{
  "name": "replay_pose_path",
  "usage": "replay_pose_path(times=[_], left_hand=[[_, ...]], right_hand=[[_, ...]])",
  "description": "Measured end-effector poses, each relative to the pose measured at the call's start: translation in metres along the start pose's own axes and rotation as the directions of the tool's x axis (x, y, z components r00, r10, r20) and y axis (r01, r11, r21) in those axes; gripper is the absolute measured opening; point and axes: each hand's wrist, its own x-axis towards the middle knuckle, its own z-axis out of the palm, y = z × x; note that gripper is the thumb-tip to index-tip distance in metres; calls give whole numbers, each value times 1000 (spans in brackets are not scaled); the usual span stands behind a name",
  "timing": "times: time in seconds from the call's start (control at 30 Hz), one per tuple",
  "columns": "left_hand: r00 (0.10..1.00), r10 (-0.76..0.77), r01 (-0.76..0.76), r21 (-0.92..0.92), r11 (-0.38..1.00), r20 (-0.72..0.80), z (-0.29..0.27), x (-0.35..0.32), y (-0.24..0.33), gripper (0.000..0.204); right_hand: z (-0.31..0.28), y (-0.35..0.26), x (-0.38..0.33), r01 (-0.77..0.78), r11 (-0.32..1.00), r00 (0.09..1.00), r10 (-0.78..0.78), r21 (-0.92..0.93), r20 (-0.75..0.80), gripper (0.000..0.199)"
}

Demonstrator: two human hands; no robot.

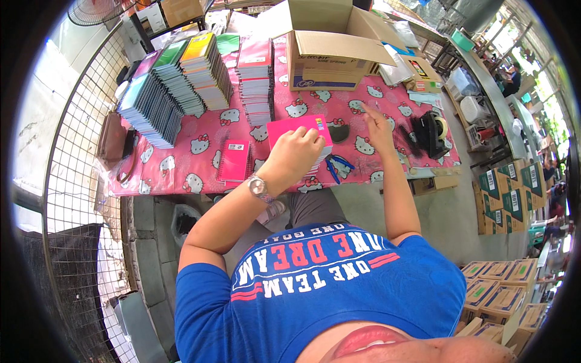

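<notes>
Wire mesh partition (pixel 72 158) closes off the left of the frame, and a pink patterned tablecloth (pixel 200 144) covers the worktable across the upper middle. Observed at the table's near edge, centre of frame: a stack of pink notebooks (pixel 283 128), on which the left hand (pixel 296 156) rests, fingers curled over the top cover; whether they grip it I cannot tell. Right hand (pixel 379 128), right of the stack, is loosely open, with nothing visible in it. Blue-handled pliers (pixel 340 167) lie just beside the stack, and a small red notebook (pixel 234 160) lies flat to its left. Taller notebook stacks (pixel 150 114) stand in the upper left; an open carton (pixel 330 66) stands at top centre. In my judgement, the step in hand is checking or squaring this stack. Next move, as assessed, calls for the right hand to steady the stack's free side, keeping the edges aligned and the pliers clear.
</notes>
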Motion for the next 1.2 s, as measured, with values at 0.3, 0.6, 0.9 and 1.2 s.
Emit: replay_pose_path(times=[0.3,0.6,0.9,1.2], left_hand=[[986,-107,58,-332,941,-131,-35,25,-37,20],[946,-167,98,-245,965,-278,-21,29,-32,18],[958,-98,13,-303,953,-268,-27,33,-19,22],[960,-106,23,-303,953,-260,-28,28,-15,24]], right_hand=[[-5,-116,-13,278,931,940,-314,237,133,23],[6,-128,-13,296,940,948,-311,169,69,26],[-20,-159,-17,103,980,954,-147,173,262,37],[-25,-154,3,-24,978,904,-68,209,423,30]])
